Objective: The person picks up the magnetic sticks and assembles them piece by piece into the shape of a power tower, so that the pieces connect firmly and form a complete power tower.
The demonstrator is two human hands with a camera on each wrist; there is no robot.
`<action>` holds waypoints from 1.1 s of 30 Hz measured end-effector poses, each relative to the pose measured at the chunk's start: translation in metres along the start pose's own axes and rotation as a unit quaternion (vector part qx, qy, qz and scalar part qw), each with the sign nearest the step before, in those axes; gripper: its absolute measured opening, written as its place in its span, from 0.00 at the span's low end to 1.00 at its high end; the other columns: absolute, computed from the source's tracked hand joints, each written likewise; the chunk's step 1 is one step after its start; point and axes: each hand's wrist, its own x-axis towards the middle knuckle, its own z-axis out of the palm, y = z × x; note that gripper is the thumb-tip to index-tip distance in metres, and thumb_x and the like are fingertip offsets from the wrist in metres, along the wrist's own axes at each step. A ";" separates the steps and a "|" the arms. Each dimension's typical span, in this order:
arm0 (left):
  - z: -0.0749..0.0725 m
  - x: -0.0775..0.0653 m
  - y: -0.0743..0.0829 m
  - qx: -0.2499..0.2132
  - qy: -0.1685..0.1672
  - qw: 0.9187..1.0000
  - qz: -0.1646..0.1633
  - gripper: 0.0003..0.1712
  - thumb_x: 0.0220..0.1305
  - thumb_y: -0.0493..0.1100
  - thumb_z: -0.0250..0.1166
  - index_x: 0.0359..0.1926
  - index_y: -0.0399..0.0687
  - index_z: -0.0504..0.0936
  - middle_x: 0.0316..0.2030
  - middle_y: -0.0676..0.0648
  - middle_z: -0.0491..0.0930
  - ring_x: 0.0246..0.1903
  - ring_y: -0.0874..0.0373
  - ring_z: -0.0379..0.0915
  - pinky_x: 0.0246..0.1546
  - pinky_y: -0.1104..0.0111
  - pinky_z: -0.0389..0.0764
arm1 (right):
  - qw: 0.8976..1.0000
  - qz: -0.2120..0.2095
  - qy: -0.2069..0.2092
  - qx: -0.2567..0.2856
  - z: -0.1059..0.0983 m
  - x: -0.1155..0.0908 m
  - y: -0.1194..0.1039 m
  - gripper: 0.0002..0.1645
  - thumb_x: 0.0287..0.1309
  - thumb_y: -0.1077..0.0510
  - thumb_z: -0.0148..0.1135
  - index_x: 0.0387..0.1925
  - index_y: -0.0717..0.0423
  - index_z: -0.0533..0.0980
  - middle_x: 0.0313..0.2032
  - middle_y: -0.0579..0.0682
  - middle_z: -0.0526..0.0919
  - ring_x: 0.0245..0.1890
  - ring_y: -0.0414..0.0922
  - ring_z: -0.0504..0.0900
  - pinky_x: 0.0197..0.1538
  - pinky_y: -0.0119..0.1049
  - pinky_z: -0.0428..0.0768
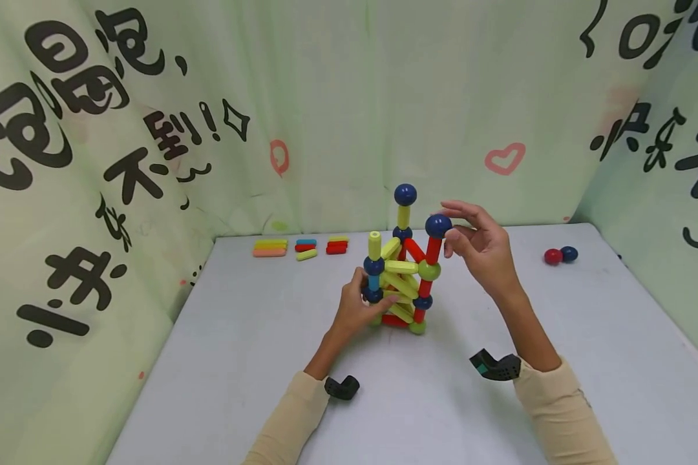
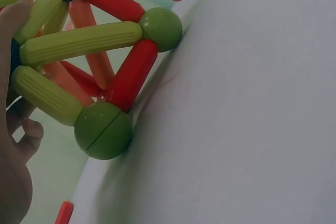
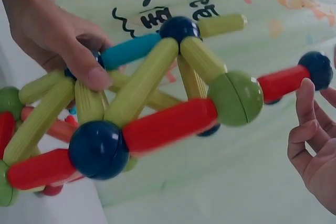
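Note:
A tower of magnetic sticks and balls [image 1: 401, 267] stands on the table, built from yellow, red and blue sticks joined by blue and green balls. My left hand [image 1: 351, 313] grips its left side, thumb across the front near a blue ball [image 1: 373, 295]. At the upper right, my right hand [image 1: 488, 252] has thumb and fingers around a blue ball [image 1: 439, 226] that tops a red stick [image 1: 433, 250]. Behind it rises a yellow stick [image 1: 404, 217] capped by another blue ball [image 1: 405, 194]. Green balls [image 2: 103, 130] form the base in the left wrist view.
Toward the table's back left lie yellow and orange sticks [image 1: 270, 248], a blue stick [image 1: 306, 242] and red sticks [image 1: 337, 249]. A loose red ball [image 1: 553, 256] touches a blue ball [image 1: 569, 254] at the back right. A printed curtain [image 1: 337, 129] surrounds the table.

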 end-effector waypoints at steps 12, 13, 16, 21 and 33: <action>0.014 0.002 0.001 0.035 0.059 0.997 0.036 0.28 0.51 0.45 0.76 0.43 0.41 0.67 0.32 0.44 0.82 0.31 0.58 0.79 0.36 0.73 0.82 | 0.939 0.123 0.251 -0.202 -0.099 -0.003 0.095 0.18 0.69 0.53 0.56 0.49 0.64 0.79 0.40 0.41 0.81 0.17 0.25 0.73 0.25 0.19 0.71; 0.016 0.000 0.003 0.039 0.065 0.997 0.035 0.28 0.51 0.47 0.76 0.42 0.41 0.67 0.31 0.44 0.82 0.31 0.58 0.79 0.36 0.73 0.82 | 0.920 0.145 0.255 -0.258 -0.110 -0.005 0.105 0.19 0.69 0.52 0.55 0.51 0.63 0.79 0.43 0.43 0.80 0.18 0.24 0.73 0.28 0.19 0.70; 0.019 -0.005 0.005 0.056 0.074 0.995 0.036 0.32 0.56 0.62 0.69 0.39 0.42 0.65 0.27 0.46 0.78 0.28 0.61 0.76 0.31 0.77 0.79 | 0.875 0.207 0.217 -0.380 -0.142 -0.015 0.129 0.23 0.69 0.54 0.51 0.57 0.64 0.76 0.54 0.59 0.78 0.36 0.38 0.82 0.49 0.36 0.78; 0.012 -0.007 0.001 0.033 0.085 0.994 0.058 0.44 0.55 0.80 0.53 0.39 0.40 0.65 0.27 0.45 0.71 0.28 0.57 0.67 0.27 0.71 0.66 | 0.827 0.295 0.072 -0.473 -0.171 -0.034 0.150 0.27 0.71 0.55 0.47 0.63 0.70 0.67 0.63 0.75 0.63 0.63 0.70 0.64 0.62 0.67 0.66; -0.018 0.033 -0.013 -0.215 -0.268 0.932 -0.119 0.80 0.33 0.82 0.67 0.76 0.59 0.31 0.77 0.43 0.41 0.76 0.44 0.41 0.72 0.44 0.54 | 0.822 0.298 0.002 -0.485 -0.184 -0.058 0.165 0.24 0.67 0.58 0.53 0.58 0.69 0.68 0.56 0.78 0.61 0.54 0.74 0.65 0.55 0.70 0.69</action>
